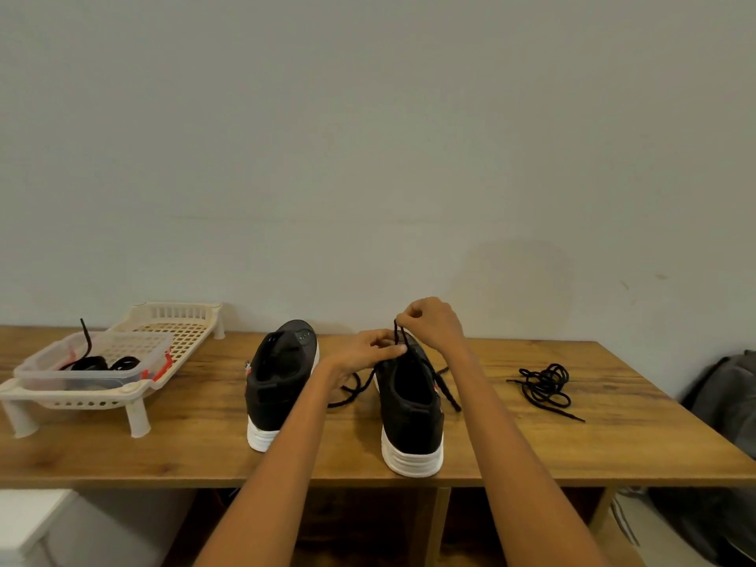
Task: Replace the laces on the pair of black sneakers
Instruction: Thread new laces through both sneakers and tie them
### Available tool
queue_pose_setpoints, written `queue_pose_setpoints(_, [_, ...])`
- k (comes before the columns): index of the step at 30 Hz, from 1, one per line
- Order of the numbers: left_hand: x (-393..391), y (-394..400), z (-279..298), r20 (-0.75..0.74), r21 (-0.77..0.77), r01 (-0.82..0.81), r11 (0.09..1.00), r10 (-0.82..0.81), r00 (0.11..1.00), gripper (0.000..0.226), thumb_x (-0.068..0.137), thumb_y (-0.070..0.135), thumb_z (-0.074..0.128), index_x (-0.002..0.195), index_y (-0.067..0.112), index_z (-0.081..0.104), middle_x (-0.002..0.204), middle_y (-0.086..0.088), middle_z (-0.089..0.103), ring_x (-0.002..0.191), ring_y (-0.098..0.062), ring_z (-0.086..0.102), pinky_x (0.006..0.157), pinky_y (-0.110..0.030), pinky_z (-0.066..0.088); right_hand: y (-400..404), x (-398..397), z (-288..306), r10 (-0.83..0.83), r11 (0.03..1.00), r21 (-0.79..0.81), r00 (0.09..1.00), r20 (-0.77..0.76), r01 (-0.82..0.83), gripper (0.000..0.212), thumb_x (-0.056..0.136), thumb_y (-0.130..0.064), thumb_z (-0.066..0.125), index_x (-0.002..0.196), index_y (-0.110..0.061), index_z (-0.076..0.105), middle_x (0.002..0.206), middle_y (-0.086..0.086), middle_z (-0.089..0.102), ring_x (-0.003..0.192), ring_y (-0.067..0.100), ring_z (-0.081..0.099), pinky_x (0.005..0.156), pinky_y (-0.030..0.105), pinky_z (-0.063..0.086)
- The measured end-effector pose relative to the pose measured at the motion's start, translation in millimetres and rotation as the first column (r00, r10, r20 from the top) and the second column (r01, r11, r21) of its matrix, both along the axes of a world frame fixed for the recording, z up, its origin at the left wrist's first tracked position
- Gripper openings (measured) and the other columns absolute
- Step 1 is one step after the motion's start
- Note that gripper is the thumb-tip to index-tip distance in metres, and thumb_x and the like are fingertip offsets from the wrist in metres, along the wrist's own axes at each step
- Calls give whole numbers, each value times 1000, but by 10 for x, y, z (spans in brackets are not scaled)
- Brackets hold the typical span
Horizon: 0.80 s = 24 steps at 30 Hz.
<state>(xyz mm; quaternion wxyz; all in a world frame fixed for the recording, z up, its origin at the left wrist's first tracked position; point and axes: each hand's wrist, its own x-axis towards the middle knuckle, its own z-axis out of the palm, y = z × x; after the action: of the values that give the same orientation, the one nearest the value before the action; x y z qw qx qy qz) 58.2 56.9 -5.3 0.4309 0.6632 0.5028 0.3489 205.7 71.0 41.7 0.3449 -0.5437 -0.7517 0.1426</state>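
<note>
Both hands work over the right black sneaker (411,415) at the centre of the frame. Raised highest, the right hand (429,323) has its fingers curled, pinching a black lace (399,333) and drawing it upward from the front of the shoe. Just below and to its left, the left hand (370,349) pinches at the same lace where it meets the shoe's upper. Loose ends of the lace trail onto the wooden table (204,423) on both sides of this sneaker. To its left stands the left black sneaker (278,386), heel toward the camera, with no lace visible. A tangled spare black lace (546,386) lies on the table at centre right. At the left edge a cream plastic rack (172,321) carries a clear plastic container (94,362) holding more black laces (98,362).
</note>
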Motion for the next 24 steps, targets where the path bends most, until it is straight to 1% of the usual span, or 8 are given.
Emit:
queue_pose_setpoints(3, [75,47,-31,49,51,-125,991,123,991,24,89,23,64,99,2,63,88,-10,61,76,-14,57,65,-16,44,11,-47,-71,56,996,-68,997,-50,-59,44,82,-17,60,43,-26,43,36,-11,41,46,8,36,49,24,29])
queue_pose_setpoints(5, [141,35,-14,83,64,-168,984,163,983,19,90,21,64,92,2,64,78,-8,59,68,-12,54,59,-14,43,12,4,-78,86,991,-91,989,-119,-97,31,86,-23,62,55,-19,61,49,-13,53,53,9,46,55,25,37])
queue_pose_setpoints(9, [271,25,122,322,-71,-248,966,258,911,18,92,24,61,104,13,67,94,-4,65,89,-17,60,71,-26,48,28,194,-27,115,966,-194,954,-275,-172,31,94,-30,56,104,-4,70,92,5,67,85,21,63,79,35,52])
queue_pose_setpoints(12, [319,53,168,455,-163,-284,945,328,828,11,94,26,58,89,19,64,96,-2,63,98,-22,58,78,-37,46,11,316,-77,224,896,-351,959,-175,-273,23,92,-29,60,94,-9,72,85,3,66,80,16,62,77,28,53])
queue_pose_setpoints(16, [303,0,196,642,-256,-289,922,386,662,20,98,20,50,79,15,51,78,-3,55,69,-18,55,63,-34,46,70,341,-197,245,931,-275,969,-19,-241,11,85,-27,70,82,-18,75,75,-5,68,77,11,63,78,31,55])
queue_pose_setpoints(19, [256,-23,126,586,-178,-202,963,268,764,24,97,30,52,99,9,62,97,-8,65,82,-20,63,78,-33,51,64,233,-110,162,982,-100,986,37,-158,18,82,-36,70,81,-20,76,69,-13,64,69,4,57,68,29,48])
queue_pose_setpoints(21, [243,-53,74,466,-142,-76,987,135,874,33,94,36,54,112,10,64,103,-7,68,94,-19,65,86,-29,52,51,130,-13,95,995,31,994,-55,-93,19,84,-38,66,85,-21,75,78,-11,65,79,8,59,71,31,49])
queue_pose_setpoints(24, [266,-105,51,311,-71,-60,996,80,947,11,91,24,61,94,16,69,89,1,71,84,-10,68,74,-19,53,40,-15,133,6,991,130,957,-289,33,20,85,-40,66,88,-22,73,92,-8,68,88,11,61,75,31,49])
